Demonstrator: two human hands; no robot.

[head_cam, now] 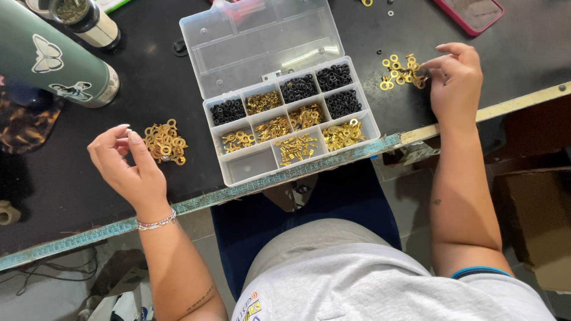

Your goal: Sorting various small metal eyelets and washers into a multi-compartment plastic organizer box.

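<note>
**A:** What stage is this, going by the hands?

**B:** Sorting or picking, I'd judge. The clear compartment box (285, 128) sits open in the middle of the dark table (77, 190), lid flung back, and the hands work 1 on each side of it. The right hand (455, 83) is to the right of the box, fingertips down on a scatter of gold ring terminals (403, 72). Whether it has pinched 1 I cannot tell; the fingers are curled close together over the pile's edge.

**A:** And the left?

**B:** The left hand (128, 163) is to the left of the box, raised a little, thumb and forefinger drawn nearly together. Something tiny may sit between them, but it is too small to make out. A second pile of gold rings (165, 142) lies just beside its fingertips, between the hand and the box.

**A:** What does the box hold?

**B:** Black rings in the left cell and in 3 cells at the far right, gold pieces in most of the others, and the near-left cell looks empty.

**A:** So the next move calls for what?

**B:** In my view, a fine pinch on a single piece without dragging its neighbours, then a short carry toward the box, since both piles lie near it.

**A:** Anything else close by?

**B:** A green bottle (53, 59) well left of the box, a pink phone (470, 13) beyond it to the right.
</note>
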